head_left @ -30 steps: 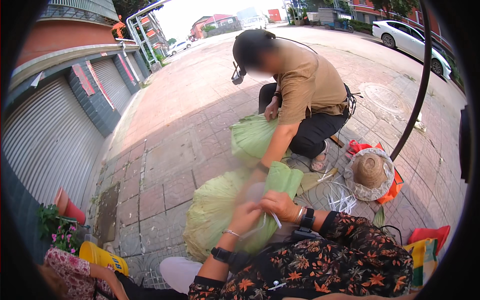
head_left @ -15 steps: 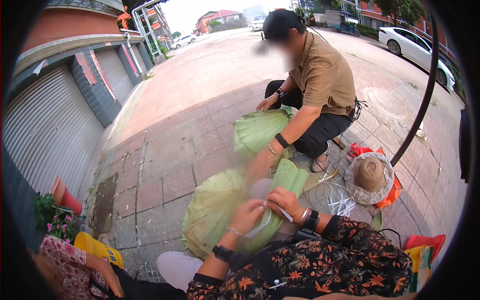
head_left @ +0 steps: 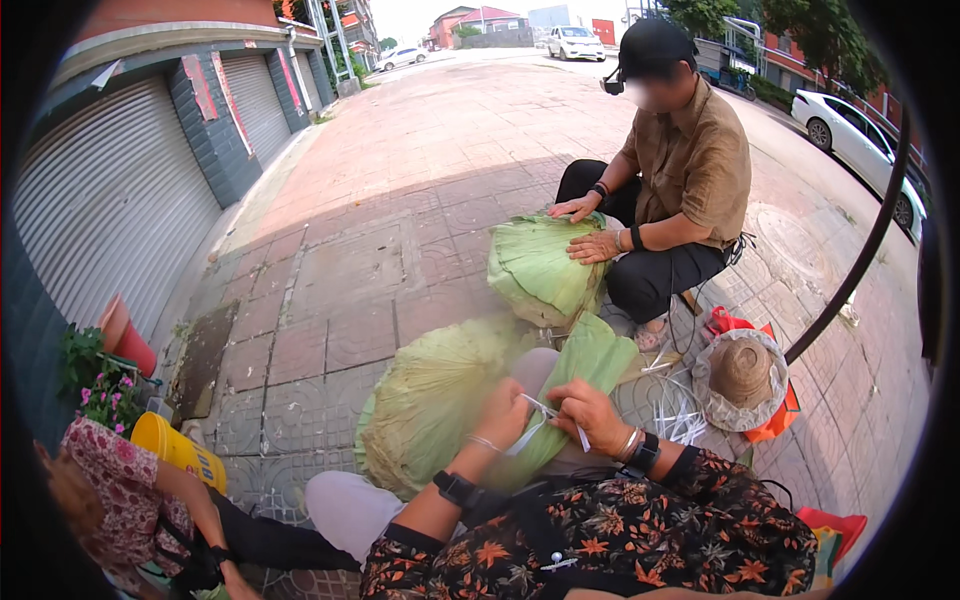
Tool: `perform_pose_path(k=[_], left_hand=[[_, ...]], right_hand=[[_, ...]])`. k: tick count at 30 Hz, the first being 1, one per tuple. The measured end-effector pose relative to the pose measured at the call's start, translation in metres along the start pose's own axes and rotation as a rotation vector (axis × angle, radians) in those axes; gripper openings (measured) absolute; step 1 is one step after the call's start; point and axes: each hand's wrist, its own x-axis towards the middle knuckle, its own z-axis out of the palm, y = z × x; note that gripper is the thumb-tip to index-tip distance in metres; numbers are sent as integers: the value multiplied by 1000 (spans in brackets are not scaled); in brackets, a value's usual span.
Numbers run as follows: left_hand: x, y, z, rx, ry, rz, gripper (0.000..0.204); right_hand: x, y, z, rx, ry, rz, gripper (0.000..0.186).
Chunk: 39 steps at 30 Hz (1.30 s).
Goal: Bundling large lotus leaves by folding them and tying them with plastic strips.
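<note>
Between my two hands runs a thin white strip (head_left: 541,405), pinched at both ends over a long green leaf (head_left: 598,352). My left hand (head_left: 500,412) closes on one side of it, with a loose white length hanging below. Fingers of my right hand (head_left: 592,416) are closed on the other side, and a tail of strip hangs beneath them. A large pale-green bundle of pleated leaves (head_left: 415,405) rests against my legs, left of my hands. Part of the leaf and bundle is blurred.
A squatting co-worker (head_left: 690,150) presses both hands on another leaf bundle (head_left: 540,265). White strips (head_left: 677,412) lie near a straw hat (head_left: 741,368) on a red-orange bag (head_left: 775,425). Another person (head_left: 120,500) sits at lower left, beside a yellow bucket (head_left: 178,450).
My hands have drawn slightly apart, with the strip stretched between them. The co-worker's arm, which reached toward my bundle, has pulled back onto their own. The view has shifted.
</note>
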Motion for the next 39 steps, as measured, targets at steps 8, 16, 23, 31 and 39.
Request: perform_pose_path(k=[8, 16, 23, 31, 39], left_hand=[[4, -15, 5, 294, 118, 209, 17], [2, -30, 1, 98, 60, 95, 24], [-8, -21, 0, 79, -81, 26, 38], [-14, -50, -4, -61, -348, -80, 54], [-36, -43, -10, -269, -544, -276, 70]], right_hand=[[-2, -7, -7, 14, -50, -3, 25], [-11, -5, -8, 192, -49, 188, 17], [-10, -4, -7, 224, -32, 178, 15], [-12, -3, -9, 244, -30, 193, 15], [-22, 6, -3, 284, 9, 194, 16]])
